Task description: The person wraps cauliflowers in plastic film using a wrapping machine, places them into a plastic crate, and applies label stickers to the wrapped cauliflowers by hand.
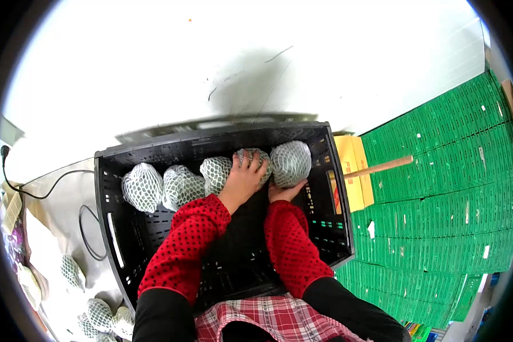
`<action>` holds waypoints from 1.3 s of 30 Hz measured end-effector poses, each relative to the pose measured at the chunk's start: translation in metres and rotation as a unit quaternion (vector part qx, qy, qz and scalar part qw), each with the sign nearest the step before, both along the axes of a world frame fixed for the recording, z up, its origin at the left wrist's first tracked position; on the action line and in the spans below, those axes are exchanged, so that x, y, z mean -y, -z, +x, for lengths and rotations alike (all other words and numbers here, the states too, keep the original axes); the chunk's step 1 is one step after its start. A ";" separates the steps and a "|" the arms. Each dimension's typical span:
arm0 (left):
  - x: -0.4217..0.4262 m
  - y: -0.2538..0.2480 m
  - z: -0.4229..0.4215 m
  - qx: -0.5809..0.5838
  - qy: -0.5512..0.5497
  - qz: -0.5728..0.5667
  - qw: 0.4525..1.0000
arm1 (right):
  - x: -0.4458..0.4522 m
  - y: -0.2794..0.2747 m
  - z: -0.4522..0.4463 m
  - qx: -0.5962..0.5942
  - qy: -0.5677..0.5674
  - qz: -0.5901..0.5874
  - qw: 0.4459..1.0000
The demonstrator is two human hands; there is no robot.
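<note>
Inside a black plastic crate point(211, 137), several round items in white foam nets, their kind hidden by the netting, lie in a row along the far wall. My left hand point(244, 181) is curled over one net-wrapped item point(249, 154), second from the right, with its fingers spread over the top. At the right end of the row sits a larger net-wrapped item point(291, 162), and my right hand point(286, 192) cups its near lower side. Left of my hands are another net-wrapped item point(215, 173) and two more at the far left end.
A white wall rises behind the crate. To the right stand a yellow box point(356, 188), a wooden stick point(382, 167) and stacked green crates point(439, 182). At left, a metal surface point(68, 194) carries a black cable point(51, 191) and more net-wrapped items point(100, 314).
</note>
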State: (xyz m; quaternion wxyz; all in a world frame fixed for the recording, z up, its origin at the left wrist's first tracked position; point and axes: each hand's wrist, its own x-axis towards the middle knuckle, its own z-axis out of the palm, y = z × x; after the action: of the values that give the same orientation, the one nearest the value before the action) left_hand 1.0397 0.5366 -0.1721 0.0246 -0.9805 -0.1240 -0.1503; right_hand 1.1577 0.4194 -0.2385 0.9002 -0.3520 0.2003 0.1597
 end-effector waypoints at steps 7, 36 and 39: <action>-0.007 -0.013 -0.022 0.074 0.113 -0.038 0.990 | 0.035 -0.018 0.017 -0.158 -0.233 -0.406 0.869; -0.073 0.014 -0.151 -0.062 -0.133 -0.103 0.984 | -0.026 -0.094 -0.111 0.496 -0.397 -0.598 0.489; -0.068 0.014 -0.156 -0.029 -0.114 -0.082 0.990 | -0.062 -0.097 -0.118 0.699 -0.320 -0.551 0.326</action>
State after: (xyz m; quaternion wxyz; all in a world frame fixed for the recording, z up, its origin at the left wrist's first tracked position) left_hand 0.8839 0.6048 -0.1860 -0.0356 -0.9626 -0.2459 -0.1077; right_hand 1.0400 0.4809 -0.1415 0.1887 -0.7862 -0.5882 -0.0165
